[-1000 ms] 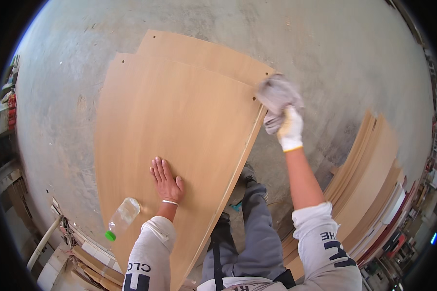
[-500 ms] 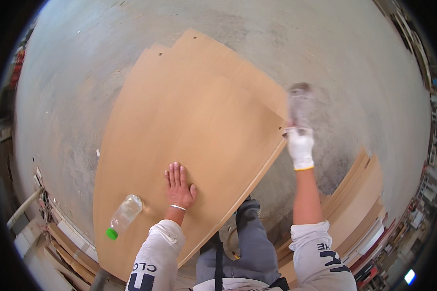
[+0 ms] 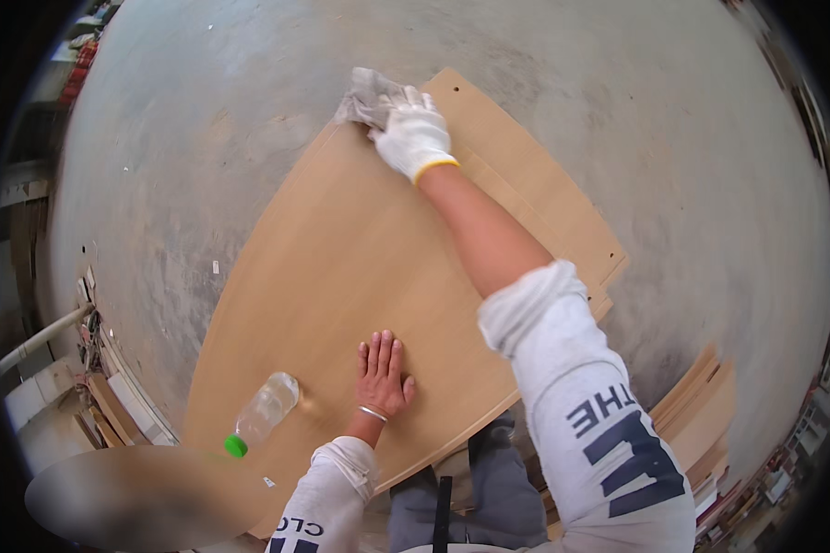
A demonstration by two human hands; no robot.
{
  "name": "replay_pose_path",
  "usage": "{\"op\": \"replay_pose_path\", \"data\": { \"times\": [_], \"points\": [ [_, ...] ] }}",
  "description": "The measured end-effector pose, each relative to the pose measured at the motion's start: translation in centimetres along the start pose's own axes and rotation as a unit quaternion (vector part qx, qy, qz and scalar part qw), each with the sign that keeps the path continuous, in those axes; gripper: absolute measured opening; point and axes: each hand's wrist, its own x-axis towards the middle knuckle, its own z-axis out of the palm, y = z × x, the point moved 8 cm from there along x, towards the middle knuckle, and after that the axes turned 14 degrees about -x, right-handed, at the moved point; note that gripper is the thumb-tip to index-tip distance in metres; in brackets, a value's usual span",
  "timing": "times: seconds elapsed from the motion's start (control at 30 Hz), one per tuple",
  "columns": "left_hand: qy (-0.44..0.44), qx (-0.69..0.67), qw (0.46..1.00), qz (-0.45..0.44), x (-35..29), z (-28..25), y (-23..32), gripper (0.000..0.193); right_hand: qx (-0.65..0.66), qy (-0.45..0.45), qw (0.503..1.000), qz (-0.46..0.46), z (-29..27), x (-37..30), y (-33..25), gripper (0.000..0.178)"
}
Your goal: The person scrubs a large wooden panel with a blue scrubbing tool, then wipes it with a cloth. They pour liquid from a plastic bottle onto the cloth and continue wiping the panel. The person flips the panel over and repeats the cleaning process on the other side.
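A light wood panel (image 3: pixel 332 258) with a curved left edge lies in front of me, on top of another panel (image 3: pixel 516 152) that sticks out beyond it at the far right. My bare left hand (image 3: pixel 385 378) rests flat on the upper panel, fingers stretched out. White-gloved, my right hand (image 3: pixel 413 138) reaches to the panel's far corner. Its fingers press a greyish rag (image 3: pixel 364 97) against the wood there, and the rag hangs partly over the edge. Left of my left hand, a clear plastic bottle (image 3: pixel 267 405) with a green cap lies on its side on the panel.
Stacked wooden boards (image 3: pixel 701 401) stand at the lower right. More board offcuts (image 3: pixel 115 405) and a pale pipe (image 3: pixel 46 336) are at the left. Grey concrete floor (image 3: pixel 692 138) surrounds the panels. A blurred oval covers the near left corner.
My right hand has swung with the rag from the panel's right corner, leftward and away to the far corner. My left hand stays flat on the panel. The view has shifted somewhat.
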Motion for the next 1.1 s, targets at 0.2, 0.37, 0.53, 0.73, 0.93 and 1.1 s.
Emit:
{"op": "replay_pose_path", "data": {
  "times": [0.2,0.37,0.53,0.73,0.93,1.1],
  "points": [
    [-0.023,0.014,0.999,-0.025,-1.8,-0.9,-1.1,0.084,0.021,-0.073,0.991,0.110,-4.0,-26.6,13.8,0.070],
    [-0.036,0.020,0.998,-0.048,-1.2,-0.7,-0.8,0.085,-0.019,-0.040,0.996,0.082,-1.1,-20.4,10.4,0.055],
    [-0.020,-0.004,0.999,-0.047,-0.3,-0.5,-0.3,0.076,-0.010,-0.014,0.999,0.041,0.1,2.1,-0.7,0.056],
    [-0.045,0.010,0.996,-0.076,-1.7,-1.3,-1.4,0.076,0.018,-0.016,1.000,-0.019,-0.8,-13.0,5.8,0.061],
    [-0.032,0.005,0.998,-0.060,-1.5,-0.5,-1.0,0.075,-0.055,-0.065,0.993,0.082,-2.1,-21.9,11.3,0.066],
    [-0.015,-0.025,0.998,-0.051,-1.3,-0.1,-0.8,0.077,-0.040,0.054,0.998,-0.005,0.3,-0.1,-0.8,0.052]
  ]
}}
